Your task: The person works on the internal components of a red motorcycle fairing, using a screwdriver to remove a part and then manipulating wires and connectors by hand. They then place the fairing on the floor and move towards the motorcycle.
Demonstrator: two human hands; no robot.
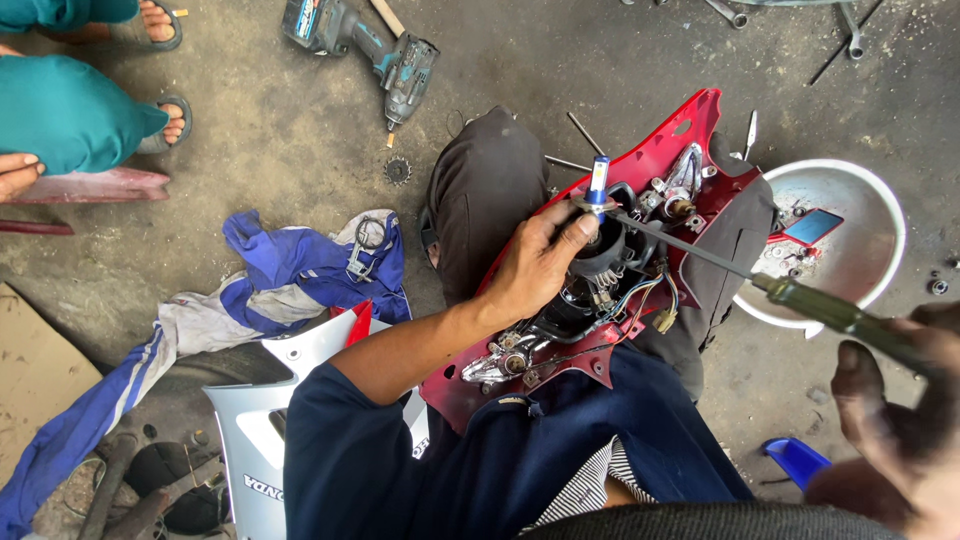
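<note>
Even, soft daylight, moderately bright; no hard shadows, only faint dark patches under the person's legs and the blue cloth [300,265]. Mild glare on the white bowl [880,215] at right of the frame, slightly washed out. Centre sharp: left hand [540,262] and red panel [690,130] crisp. Right hand [895,405] at lower right is blurred, close to the lens. Wide-angle stretch at the edges.
</note>
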